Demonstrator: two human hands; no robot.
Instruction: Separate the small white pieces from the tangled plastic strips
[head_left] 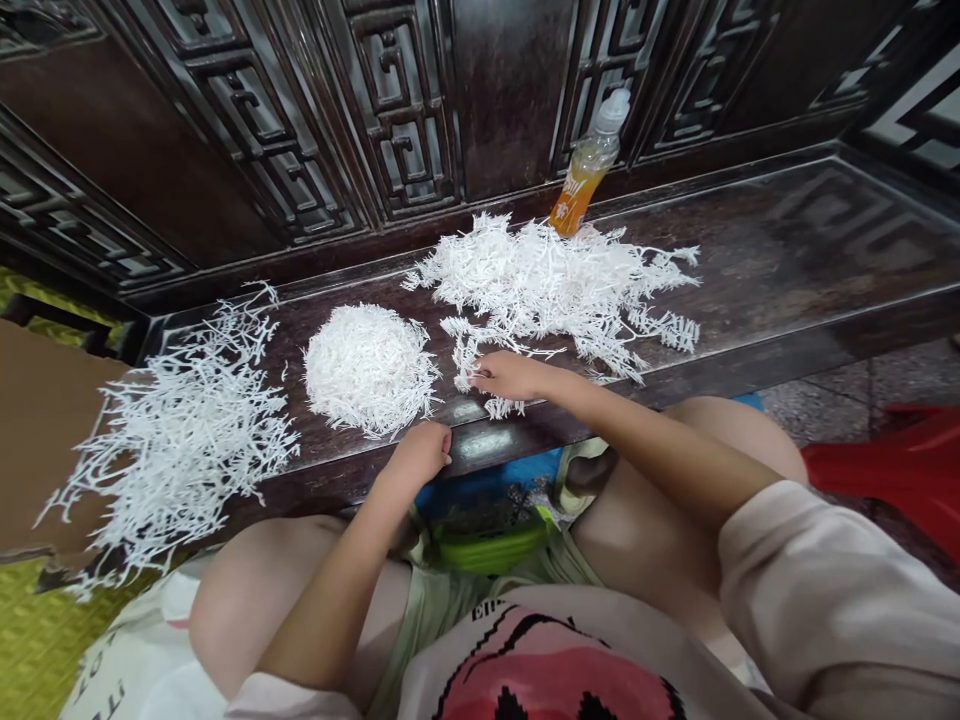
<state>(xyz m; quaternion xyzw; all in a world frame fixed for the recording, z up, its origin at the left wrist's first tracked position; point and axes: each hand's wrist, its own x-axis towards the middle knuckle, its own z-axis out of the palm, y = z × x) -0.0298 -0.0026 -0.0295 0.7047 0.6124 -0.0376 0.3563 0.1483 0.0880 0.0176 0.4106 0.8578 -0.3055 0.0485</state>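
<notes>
My right hand [511, 376] is closed in a pinch on a white branched strip [465, 352] with small side teeth, at the near edge of the dark wooden bench. My left hand [421, 452] is closed at the bench's front edge, just below a round pile of small white pieces [367, 368]; whether anything is inside its fingers is hidden. Beyond my right hand spreads a heap of toothed white strips [547, 280]. On the left lies a tangled heap of thin, barer white branches [199, 440], part of it hanging past the bench edge.
A bottle with orange liquid [581, 185] stands behind the right heap, against the carved wooden backrest [514, 100]. Brown cardboard [52, 440] sits at the far left. A red plastic object [892, 465] is on the right, and a green object [491, 550] lies between my legs.
</notes>
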